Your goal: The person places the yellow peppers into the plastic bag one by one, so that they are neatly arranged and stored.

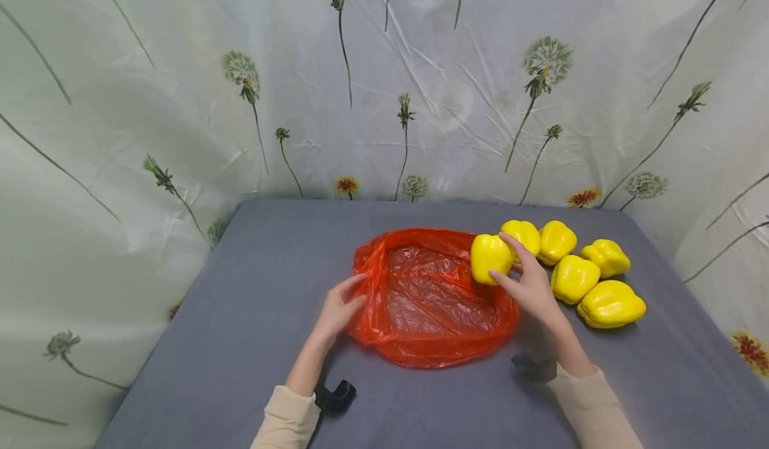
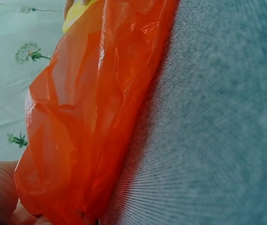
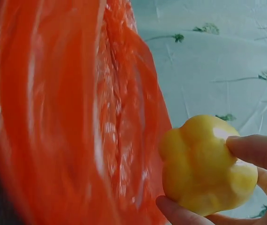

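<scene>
And the right hand pinches a yellow bell pepper, the red plastic bag just beneath, left hand gripping the bag's opposite side: bagging, it seems, calling for lowering inward, then release!

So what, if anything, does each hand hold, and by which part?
The right hand holds a yellow pepper by opposite sides. The left hand touches the red bag at its left edge; whether it grips is unclear.

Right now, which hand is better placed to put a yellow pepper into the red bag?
Likely the right hand: it holds a yellow pepper by the right side of the red bag. The left hand, holding no pepper, touches the bag's left side.
</scene>
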Demonstrator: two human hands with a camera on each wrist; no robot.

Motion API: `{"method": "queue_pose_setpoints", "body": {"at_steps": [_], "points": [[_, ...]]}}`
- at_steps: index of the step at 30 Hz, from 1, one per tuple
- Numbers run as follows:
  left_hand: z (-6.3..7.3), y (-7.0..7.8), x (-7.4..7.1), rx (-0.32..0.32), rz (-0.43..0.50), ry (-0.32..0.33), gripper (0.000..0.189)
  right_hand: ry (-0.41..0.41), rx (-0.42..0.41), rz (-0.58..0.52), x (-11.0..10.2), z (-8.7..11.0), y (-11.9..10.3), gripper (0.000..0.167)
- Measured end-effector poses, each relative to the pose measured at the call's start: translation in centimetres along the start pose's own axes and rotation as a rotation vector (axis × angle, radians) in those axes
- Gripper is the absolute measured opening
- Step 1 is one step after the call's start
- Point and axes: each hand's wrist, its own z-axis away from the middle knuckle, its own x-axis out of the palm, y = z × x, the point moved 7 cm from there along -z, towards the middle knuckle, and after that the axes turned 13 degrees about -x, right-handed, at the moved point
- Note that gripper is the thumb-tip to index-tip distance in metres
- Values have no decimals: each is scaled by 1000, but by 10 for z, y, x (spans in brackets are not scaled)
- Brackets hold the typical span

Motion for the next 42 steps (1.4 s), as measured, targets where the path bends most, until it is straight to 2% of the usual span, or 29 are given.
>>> {"method": "queue_pose_setpoints", "body": {"at_steps": [8,19,24,36,42], "points": [[0,3,-1,13,9,3,46,-66,36,-88,29,-19,-2,67],[-1,9,1,17,-7,2,48,-217,47,-211,76,-45,-7,69],[-5,5,2,22,-14,8,48,-229,41,-216,90,-54,-7,70],[0,3,1,4,-15,3,48,-253,60,-246,117,-64,-14,69],[0,1,0,-11,-8,6,47,-261,68,-220,127,-67,-19,69]]}}
